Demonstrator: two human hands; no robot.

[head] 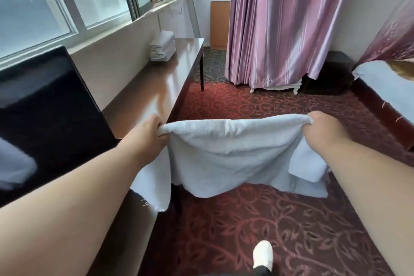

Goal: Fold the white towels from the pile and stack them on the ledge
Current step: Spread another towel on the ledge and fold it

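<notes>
Both hands hold one white towel (226,152) up in the air above the patterned red carpet (257,219), just beside the near end of the long brown counter (156,78). The left hand (149,133) has its grip pinched on one top corner, the right hand (322,132) on the other. The towel's top edge runs left to right; the cloth hangs down, doubled. A stack of folded towels (163,46) sits at the counter's far end.

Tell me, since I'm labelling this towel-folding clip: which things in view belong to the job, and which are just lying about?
Job: white towel gripped by left hand and right hand; folded stack; wooden ledge.
Lying about: pink curtain, black screen, bed, patterned carpet.
</notes>
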